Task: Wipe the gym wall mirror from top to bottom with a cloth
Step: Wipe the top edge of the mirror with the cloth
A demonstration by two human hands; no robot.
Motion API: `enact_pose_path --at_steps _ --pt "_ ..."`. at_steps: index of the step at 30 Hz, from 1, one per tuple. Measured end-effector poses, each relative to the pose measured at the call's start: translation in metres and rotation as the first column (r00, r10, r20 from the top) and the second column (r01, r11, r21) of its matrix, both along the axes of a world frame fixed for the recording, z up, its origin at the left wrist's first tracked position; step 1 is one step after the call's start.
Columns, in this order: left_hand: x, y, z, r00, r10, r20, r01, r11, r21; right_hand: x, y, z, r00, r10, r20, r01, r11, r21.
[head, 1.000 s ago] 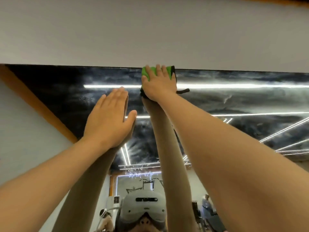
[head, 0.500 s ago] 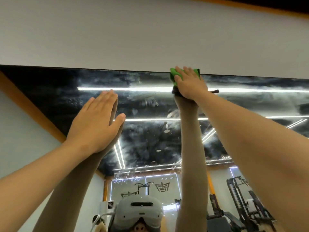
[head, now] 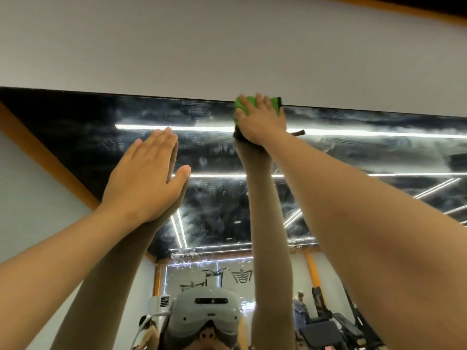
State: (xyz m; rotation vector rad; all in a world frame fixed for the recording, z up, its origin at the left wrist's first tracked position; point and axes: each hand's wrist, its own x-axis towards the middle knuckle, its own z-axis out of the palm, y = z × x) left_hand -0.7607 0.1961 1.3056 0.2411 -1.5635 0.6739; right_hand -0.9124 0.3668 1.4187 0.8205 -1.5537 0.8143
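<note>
The wall mirror [head: 214, 152] is smeared with wet streaks and its top edge meets the white wall. My right hand [head: 261, 122] holds a bunched green cloth [head: 241, 108] against the glass right at that top edge. Its fingers lie over the cloth, and a dark strip of the cloth pokes out at the right. My left hand [head: 146, 178] lies flat on the mirror, fingers straight and together, lower and to the left of the cloth. Both arms reach up, and their reflections meet the hands.
A white wall [head: 227, 46] with an orange ceiling trim [head: 404, 7] runs above the mirror. The glass reflects light strips, gym machines [head: 328, 324] at the lower right and my headset [head: 209, 311] at the bottom.
My right hand slid the cloth to the right along the mirror's top edge, then came back a little to the left. My left hand stayed flat on the glass.
</note>
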Motion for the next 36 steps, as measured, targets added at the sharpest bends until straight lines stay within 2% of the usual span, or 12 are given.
enact_pose_path --at_steps 4,8,15,20,25,28,31,33,36 --pt "0.002 0.000 0.000 1.000 0.003 0.007 -0.003 1.000 0.009 0.022 -0.023 -0.005 0.994 0.023 -0.107 -0.014 0.997 0.082" --pt "0.004 -0.003 -0.002 1.000 0.010 0.020 -0.010 1.000 -0.014 0.004 -0.008 -0.008 0.988 0.031 -0.152 -0.017 0.995 0.094" --pt "0.003 -0.004 -0.005 1.000 0.007 0.015 -0.007 1.000 -0.015 -0.068 0.064 -0.022 0.995 -0.040 0.087 0.046 0.996 -0.071" --pt "0.000 -0.005 -0.004 1.000 0.003 0.007 -0.003 1.000 -0.012 -0.066 0.061 -0.029 0.979 -0.030 0.202 0.059 0.988 -0.140" --pt "0.001 -0.002 -0.005 1.000 -0.015 0.007 0.015 1.000 -0.012 -0.028 0.024 -0.030 0.996 -0.019 0.092 0.027 0.997 -0.079" --pt "0.013 -0.004 -0.006 0.993 -0.097 0.067 0.098 0.995 -0.009 0.004 -0.006 -0.025 1.000 -0.016 0.004 0.016 1.000 -0.008" --pt "0.044 -0.022 -0.002 0.999 -0.044 -0.003 0.044 0.999 -0.030 0.036 -0.035 -0.022 0.998 0.002 -0.068 0.001 0.999 0.050" --pt "0.064 -0.037 -0.003 0.998 -0.023 -0.052 0.024 1.000 0.019 0.056 -0.053 -0.019 0.995 0.013 -0.096 -0.006 0.997 0.076" --pt "0.071 -0.050 -0.011 0.999 -0.005 -0.039 0.008 0.997 0.073 0.084 -0.080 -0.021 0.991 0.026 -0.134 -0.011 0.994 0.111"
